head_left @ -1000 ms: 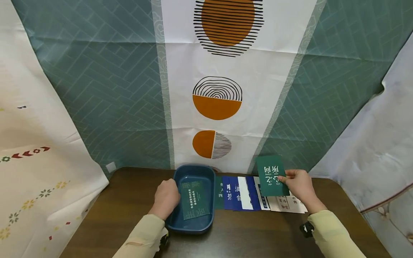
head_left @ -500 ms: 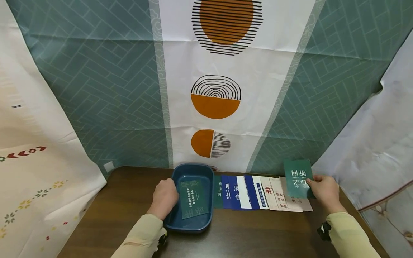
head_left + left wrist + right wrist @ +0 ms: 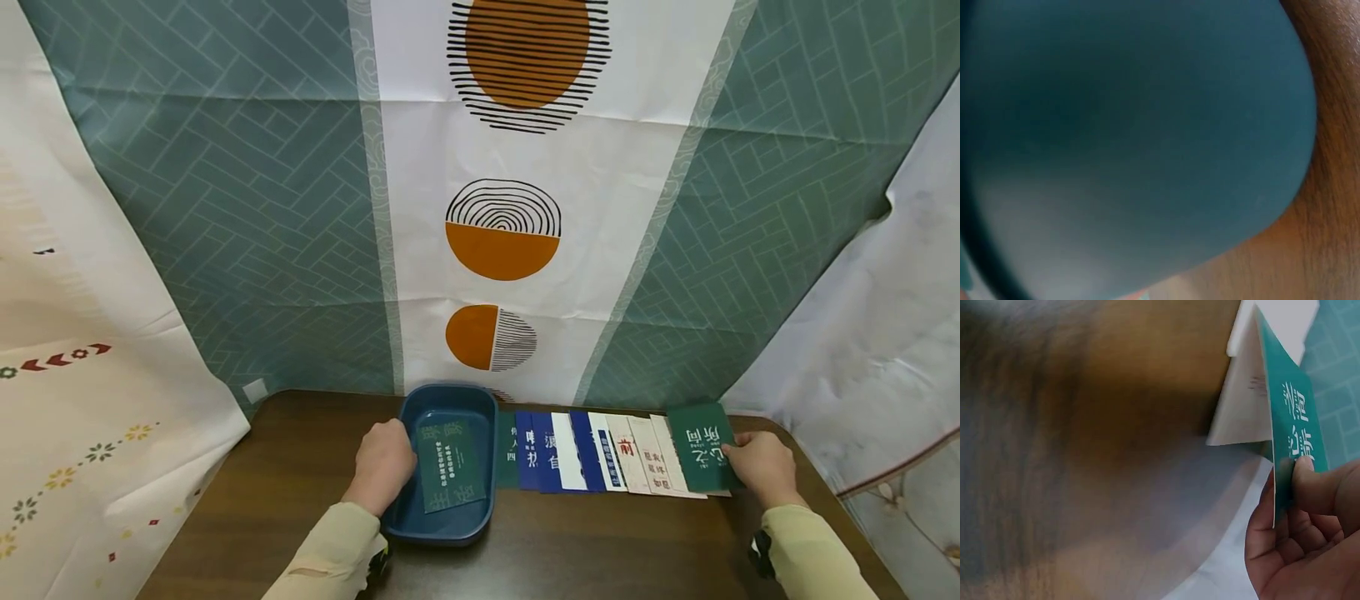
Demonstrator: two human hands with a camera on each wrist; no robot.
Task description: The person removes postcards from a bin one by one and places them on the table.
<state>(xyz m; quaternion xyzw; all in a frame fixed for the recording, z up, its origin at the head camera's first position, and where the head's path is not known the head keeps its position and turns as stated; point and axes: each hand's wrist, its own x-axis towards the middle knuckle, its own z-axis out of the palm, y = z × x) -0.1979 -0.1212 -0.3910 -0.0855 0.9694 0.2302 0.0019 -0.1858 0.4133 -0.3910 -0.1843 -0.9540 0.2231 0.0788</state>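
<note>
My left hand (image 3: 385,467) grips the left rim of a dark blue plastic basin (image 3: 442,527), its fingers curled over the edge. The basin's smooth side (image 3: 1172,150) fills most of the left wrist view. A green card (image 3: 452,462) with pale characters lies inside it. At the right end of the row, my right hand (image 3: 761,468) pinches another green card (image 3: 701,450) by its right edge. In the right wrist view the thumb presses this card's (image 3: 1294,419) printed face, and it stands tilted against a beige card (image 3: 1244,406).
Overlapping cards run right from the basin: green (image 3: 507,450), blue (image 3: 528,471), white (image 3: 568,450) and beige (image 3: 637,479). They lie on a brown wooden table (image 3: 585,542). Behind rises a patterned cloth (image 3: 480,133), with white fabric (image 3: 862,350) hanging at the right.
My right hand has carried the green card rightward along the row, then lowered it onto the row's right end. More beige cards show now. The left hand stays at the basin rim.
</note>
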